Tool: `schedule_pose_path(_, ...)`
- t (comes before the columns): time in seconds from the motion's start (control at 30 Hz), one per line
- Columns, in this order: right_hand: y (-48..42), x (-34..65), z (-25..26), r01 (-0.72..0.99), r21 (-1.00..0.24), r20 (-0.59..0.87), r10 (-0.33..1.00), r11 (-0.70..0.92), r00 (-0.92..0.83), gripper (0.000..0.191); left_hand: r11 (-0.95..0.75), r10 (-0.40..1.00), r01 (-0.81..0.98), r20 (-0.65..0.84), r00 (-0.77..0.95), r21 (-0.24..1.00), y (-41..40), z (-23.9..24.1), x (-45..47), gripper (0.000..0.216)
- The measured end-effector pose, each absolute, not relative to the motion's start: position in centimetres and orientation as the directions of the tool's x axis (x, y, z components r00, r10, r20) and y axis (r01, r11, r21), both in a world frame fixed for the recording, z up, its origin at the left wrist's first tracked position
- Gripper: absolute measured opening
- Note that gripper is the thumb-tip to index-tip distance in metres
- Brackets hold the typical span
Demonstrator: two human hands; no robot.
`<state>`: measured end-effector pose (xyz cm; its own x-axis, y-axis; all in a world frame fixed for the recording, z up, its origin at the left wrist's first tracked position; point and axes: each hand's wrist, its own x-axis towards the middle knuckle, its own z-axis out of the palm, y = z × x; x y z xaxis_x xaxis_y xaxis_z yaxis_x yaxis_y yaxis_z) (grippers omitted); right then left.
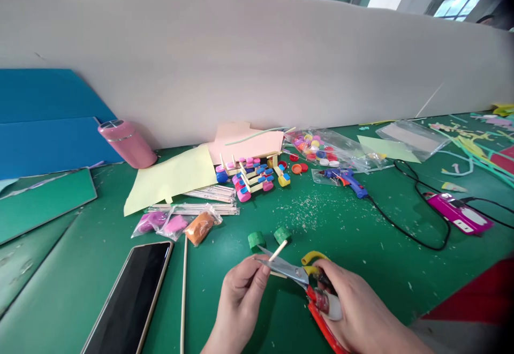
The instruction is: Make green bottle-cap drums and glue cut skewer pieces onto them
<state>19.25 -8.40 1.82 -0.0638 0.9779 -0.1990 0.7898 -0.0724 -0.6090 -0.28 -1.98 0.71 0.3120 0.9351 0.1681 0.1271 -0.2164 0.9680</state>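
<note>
Left hand (pixel 243 296) pinches thin wooden stick (pixel 278 249) above bench (pixel 212 279); right hand (pixel 348 296) grips scissors (pixel 289 273), blades parted around it. Cut looks unfinished. Stick-and-cap assemblies (pixel 257 172) built; two green caps (pixel 256 241) loose.

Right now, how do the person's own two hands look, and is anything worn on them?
The left hand and the right hand are both bare: no glove, ring, watch or bracelet shows. No sleeve reaches either one in the picture. Part of the right hand is hidden, so I cannot rule out a ring there.
</note>
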Motion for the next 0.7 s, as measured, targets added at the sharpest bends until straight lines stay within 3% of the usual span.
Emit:
schedule_pose_path(0.37, -8.64, 19.10, 1.73, 0.798, -0.601, -0.291, 0.944, -0.054, -0.155, 0.016, -0.259, 0.934, 0.221, 0.186, 0.304, 0.940, -2.24, 0.45, -0.19, 0.015)
schedule_pose_path(0.57, -8.18, 19.30, 1.72, 0.790, -0.612, -0.232, 0.962, -0.029, -0.144, 0.018, -0.126, 0.964, 0.142, 0.087, 0.253, 0.982, -2.15, 0.27, -0.07, 0.015)
schedule_pose_path(0.7, -8.14, 19.77, 1.89, 0.792, -0.610, -0.216, 0.966, -0.021, -0.142, 0.021, 0.047, 0.933, 0.055, -0.064, 0.354, 0.997, -1.67, 0.18, -0.49, 0.018)
